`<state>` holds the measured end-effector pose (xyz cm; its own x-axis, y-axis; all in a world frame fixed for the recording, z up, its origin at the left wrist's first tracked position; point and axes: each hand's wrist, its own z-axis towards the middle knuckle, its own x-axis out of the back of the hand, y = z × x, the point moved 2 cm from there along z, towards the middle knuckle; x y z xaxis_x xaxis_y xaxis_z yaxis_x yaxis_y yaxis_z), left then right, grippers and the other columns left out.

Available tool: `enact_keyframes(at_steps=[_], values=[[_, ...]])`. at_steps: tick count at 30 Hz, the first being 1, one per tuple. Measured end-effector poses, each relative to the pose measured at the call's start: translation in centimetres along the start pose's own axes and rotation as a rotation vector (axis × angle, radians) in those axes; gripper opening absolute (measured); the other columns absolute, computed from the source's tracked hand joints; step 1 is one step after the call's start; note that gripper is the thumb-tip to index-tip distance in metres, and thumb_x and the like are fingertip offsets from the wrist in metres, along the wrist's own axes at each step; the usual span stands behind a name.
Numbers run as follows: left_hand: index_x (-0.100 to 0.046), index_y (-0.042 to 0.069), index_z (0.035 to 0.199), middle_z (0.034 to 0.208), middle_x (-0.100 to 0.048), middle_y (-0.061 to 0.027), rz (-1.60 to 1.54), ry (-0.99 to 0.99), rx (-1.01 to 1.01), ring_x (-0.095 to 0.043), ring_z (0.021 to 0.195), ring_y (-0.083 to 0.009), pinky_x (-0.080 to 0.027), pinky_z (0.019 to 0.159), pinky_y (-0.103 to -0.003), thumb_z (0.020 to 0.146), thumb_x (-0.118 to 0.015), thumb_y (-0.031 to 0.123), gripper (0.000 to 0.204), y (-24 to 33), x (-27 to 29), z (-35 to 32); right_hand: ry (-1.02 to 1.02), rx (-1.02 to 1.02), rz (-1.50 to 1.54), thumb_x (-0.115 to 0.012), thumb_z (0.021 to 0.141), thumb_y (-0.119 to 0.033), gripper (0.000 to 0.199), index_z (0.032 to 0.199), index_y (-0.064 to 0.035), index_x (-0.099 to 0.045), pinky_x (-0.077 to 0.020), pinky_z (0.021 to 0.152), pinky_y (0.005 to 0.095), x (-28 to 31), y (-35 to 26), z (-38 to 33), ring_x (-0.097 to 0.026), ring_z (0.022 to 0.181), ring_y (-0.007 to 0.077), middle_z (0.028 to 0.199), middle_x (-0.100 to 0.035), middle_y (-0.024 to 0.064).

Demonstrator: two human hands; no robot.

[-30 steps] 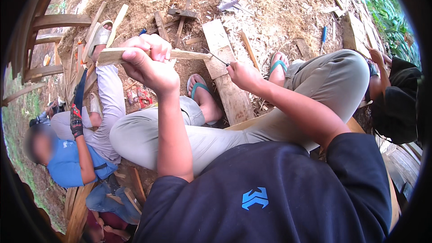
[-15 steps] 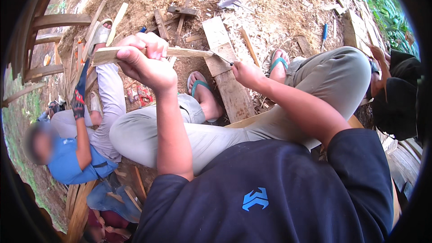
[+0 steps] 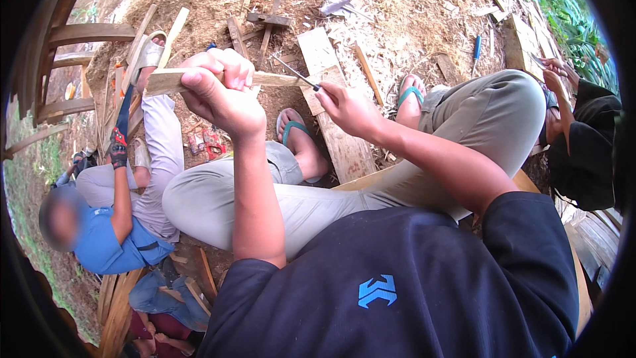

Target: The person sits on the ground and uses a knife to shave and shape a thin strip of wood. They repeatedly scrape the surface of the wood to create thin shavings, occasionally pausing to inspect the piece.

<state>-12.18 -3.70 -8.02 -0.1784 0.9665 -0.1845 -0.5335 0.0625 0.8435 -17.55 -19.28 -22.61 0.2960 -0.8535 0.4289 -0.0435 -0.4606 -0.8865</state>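
Note:
My left hand (image 3: 222, 96) is closed around a narrow strip of pale wood (image 3: 165, 81), holding it up level above my legs. One squared end of the strip sticks out left of my thumb, and its thinner end reaches right toward my other hand. My right hand (image 3: 348, 109) grips a thin metal rod with a dark end (image 3: 295, 70). The rod slants up and left across the strip's right end; whether the two touch I cannot tell. What kind of tool the rod is does not show.
Pale boards (image 3: 344, 142) lie between my sandalled feet. A blue-handled tool (image 3: 477, 48) and wood shavings (image 3: 358, 36) lie beyond. At left, a person in blue (image 3: 112, 238) holds a handsaw (image 3: 124, 109); a dark-clothed person (image 3: 583, 139) sits at right. A wooden frame (image 3: 86, 33) stands far left.
My right hand has moved left and slightly up, and the rod now points up and left past the strip. My left hand and the strip have shifted slightly right.

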Motion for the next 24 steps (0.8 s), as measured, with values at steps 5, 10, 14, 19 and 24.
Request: enact_keyframes(at_steps=[5,10,14,19,24], values=[[-0.041,0.014,0.09,0.06,-0.032,0.0017,-0.017,0.002,0.002,-0.029,0.049,-0.0078,-0.026,0.044,-0.024,0.102,-0.039,0.057,0.045,-0.2,0.5,0.1,0.006,0.036,-0.048,-0.049,0.1,-0.028,0.031,0.102,-0.0004,-0.064,-0.0516,0.071,0.051,0.3,-0.4,-0.5,-0.066,0.078,0.0431,0.082,-0.067,0.0254],[-0.041,0.014,0.09,0.06,-0.033,0.0019,0.01,0.038,0.002,-0.029,0.049,-0.0077,-0.026,0.044,-0.024,0.101,-0.039,0.058,0.045,0.0,0.2,0.1,-0.152,-0.219,-0.213,-0.048,0.098,-0.027,0.033,0.096,-0.0012,-0.067,-0.0533,0.077,0.0519,-0.3,4.0,0.2,-0.068,0.081,0.0418,0.084,-0.069,0.0247],[-0.041,0.014,0.09,0.06,-0.031,0.0024,-0.001,0.02,0.005,-0.028,0.049,-0.0075,-0.026,0.044,-0.024,0.101,-0.039,0.058,0.046,-0.2,0.0,0.0,-0.07,-0.056,-0.21,-0.051,0.098,-0.026,0.029,0.1,-0.0011,-0.066,-0.053,0.073,0.0506,-0.3,2.4,0.0,-0.067,0.077,0.0422,0.081,-0.067,0.0247],[-0.04,0.014,0.089,0.059,-0.031,0.0022,0.004,0.037,-0.005,-0.028,0.049,-0.0078,-0.026,0.044,-0.023,0.102,-0.037,0.057,0.045,-0.1,0.7,0.0,0.154,0.281,-0.037,-0.056,0.098,-0.022,0.027,0.112,0.0006,-0.062,-0.0517,0.066,0.048,0.3,-1.6,-1.6,-0.066,0.073,0.042,0.079,-0.066,0.0251],[-0.04,0.014,0.089,0.059,-0.031,0.0022,-0.012,0.028,0.001,-0.028,0.049,-0.0073,-0.026,0.044,-0.024,0.102,-0.037,0.057,0.045,-0.2,0.4,0.1,-0.153,-0.145,-0.335,-0.051,0.099,-0.029,0.03,0.105,-0.0019,-0.063,-0.0532,0.071,0.0511,-0.7,6.4,-0.6,-0.068,0.081,0.0412,0.084,-0.068,0.0241]])
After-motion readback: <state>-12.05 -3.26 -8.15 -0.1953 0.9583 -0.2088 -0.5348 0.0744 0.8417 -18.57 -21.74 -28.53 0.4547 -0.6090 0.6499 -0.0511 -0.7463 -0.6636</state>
